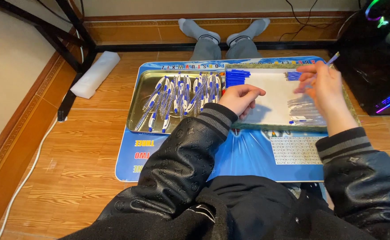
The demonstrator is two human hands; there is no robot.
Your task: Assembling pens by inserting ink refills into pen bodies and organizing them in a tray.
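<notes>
My left hand [240, 98] rests loosely curled on the white sheet [266, 95] inside the green-rimmed tray [288, 127], holding nothing that I can see. Raised over the tray's right side, my right hand [323, 84] grips a thin blue pen part [333, 58] that sticks up past the fingers. A row of blue pen caps [237, 77] lies at the sheet's upper left. More blue parts [293, 75] lie near my right hand, and clear pen barrels [305, 109] are heaped below it.
A metal tray [137, 111] on the left holds several white-and-blue pens [181, 95]. Both trays sit on a blue printed mat [128, 164] on the wooden floor. My socked feet [224, 30] lie beyond. A white foam block [94, 73], black table legs and a lit computer case [377, 53] stand around.
</notes>
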